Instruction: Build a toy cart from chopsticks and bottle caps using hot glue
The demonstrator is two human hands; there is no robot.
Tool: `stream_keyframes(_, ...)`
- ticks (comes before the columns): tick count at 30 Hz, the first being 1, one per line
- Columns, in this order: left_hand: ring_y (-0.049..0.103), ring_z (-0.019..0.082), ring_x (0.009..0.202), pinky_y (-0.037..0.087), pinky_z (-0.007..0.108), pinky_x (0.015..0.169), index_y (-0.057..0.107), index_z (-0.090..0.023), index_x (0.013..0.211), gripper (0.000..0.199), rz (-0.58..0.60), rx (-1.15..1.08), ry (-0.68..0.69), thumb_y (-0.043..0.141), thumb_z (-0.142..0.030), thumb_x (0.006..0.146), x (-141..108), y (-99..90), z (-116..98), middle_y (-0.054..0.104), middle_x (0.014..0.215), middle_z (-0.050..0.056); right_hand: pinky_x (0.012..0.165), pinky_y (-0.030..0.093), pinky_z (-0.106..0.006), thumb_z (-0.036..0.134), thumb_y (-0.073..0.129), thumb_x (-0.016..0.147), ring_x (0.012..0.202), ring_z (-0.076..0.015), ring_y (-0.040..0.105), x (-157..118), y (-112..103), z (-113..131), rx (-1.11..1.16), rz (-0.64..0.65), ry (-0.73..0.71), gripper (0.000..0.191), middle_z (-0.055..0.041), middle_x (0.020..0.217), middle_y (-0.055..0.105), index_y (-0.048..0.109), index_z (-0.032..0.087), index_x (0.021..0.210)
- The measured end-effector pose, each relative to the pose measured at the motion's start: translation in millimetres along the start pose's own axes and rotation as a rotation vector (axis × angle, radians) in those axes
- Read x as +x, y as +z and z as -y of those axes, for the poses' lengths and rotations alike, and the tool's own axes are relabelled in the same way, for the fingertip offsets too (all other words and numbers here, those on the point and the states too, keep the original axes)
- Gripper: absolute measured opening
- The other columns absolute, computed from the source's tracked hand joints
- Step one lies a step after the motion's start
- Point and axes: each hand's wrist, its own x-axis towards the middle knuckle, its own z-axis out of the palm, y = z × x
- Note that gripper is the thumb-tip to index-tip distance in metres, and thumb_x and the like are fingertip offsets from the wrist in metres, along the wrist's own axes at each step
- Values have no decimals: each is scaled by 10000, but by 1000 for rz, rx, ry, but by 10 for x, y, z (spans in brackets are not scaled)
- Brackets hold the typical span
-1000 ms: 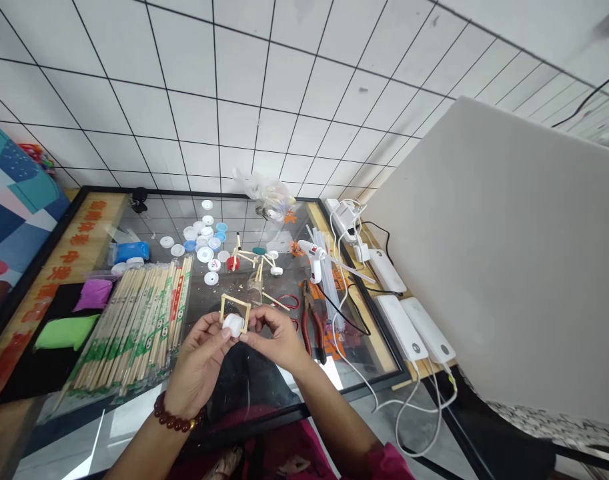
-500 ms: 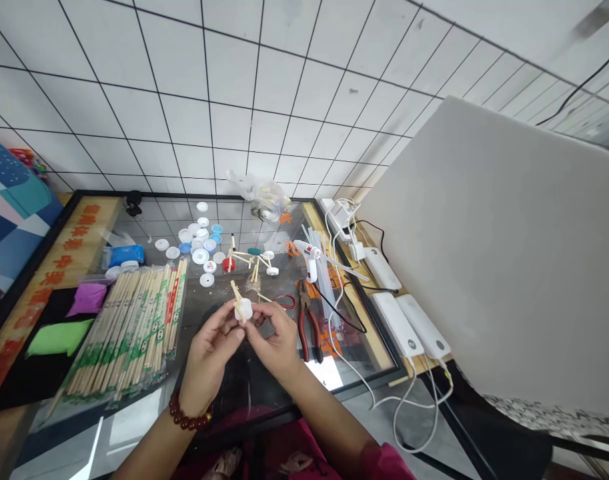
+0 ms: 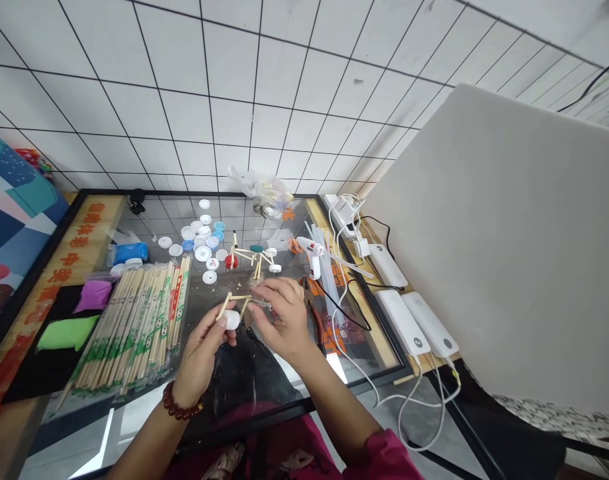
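Note:
My left hand (image 3: 204, 343) is closed on a white bottle cap (image 3: 231, 320) with wooden stick pieces joined to it. The stick frame (image 3: 240, 297) reaches from the cap toward my right hand (image 3: 281, 317). That hand's thumb and fingers are apart around the frame's far end; whether they touch it is unclear. Behind the hands lies another stick assembly (image 3: 244, 253) with a red cap (image 3: 231, 261) and white caps. Red-handled pliers (image 3: 315, 325) lie beside my right hand, partly hidden by it.
Loose white and blue bottle caps (image 3: 203, 253) are scattered at the back. Packed chopsticks (image 3: 129, 327) lie left, near green clay (image 3: 67, 333) and purple clay (image 3: 93, 295) packs. A white glue gun (image 3: 313, 257), clear glue sticks (image 3: 327, 287) and cables lie right. A grey panel (image 3: 524, 253) stands at right.
My right hand has moved off the cap, to the right, and its fingers have spread. The left hand has shifted slightly left with the cap and turned it, showing more of the stick frame.

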Motion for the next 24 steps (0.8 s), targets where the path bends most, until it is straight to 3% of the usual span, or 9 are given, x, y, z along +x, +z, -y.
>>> stream_keyframes(7,643,203,835,561,320,719,758,-184,1108,368,76,-79,-93,733,-403,813,-20,22,-13,714,1013,103,964,325,-431,222,684,842,1115,-240,563,10,122,-12,-52,83,12,123,-15,1088,712,705,276,950)
stream_keyframes(15,652,266,1050,610,386,819,771,-211,1075,359,19,-90,-122,788,-378,757,-35,71,7,703,1198,104,934,270,-432,223,667,879,1102,-228,557,-14,150,-90,-85,120,-19,77,-5,1083,722,708,269,924)
stream_keyframes(24,689,212,866,627,335,703,796,-182,900,313,-154,-83,-57,828,-420,700,3,121,24,758,993,86,934,258,-433,228,655,895,1110,-234,555,-43,199,-88,-90,146,-13,81,-8,1075,720,708,278,931)
